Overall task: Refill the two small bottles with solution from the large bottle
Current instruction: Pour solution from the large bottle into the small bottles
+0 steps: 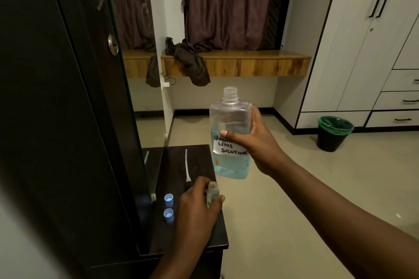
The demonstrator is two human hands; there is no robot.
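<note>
Right hand [254, 140] gripping uncapped large bottle [230, 133], upright, above bench [199, 161] edge; left hand [197, 208] wrapped around open small bottle [212, 192] over bench, beside two blue caps [169, 207].

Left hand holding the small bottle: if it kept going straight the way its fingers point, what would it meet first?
Probably the large bottle in the right hand, up and right of the left hand and its small bottle. Depth is unclear.
</note>
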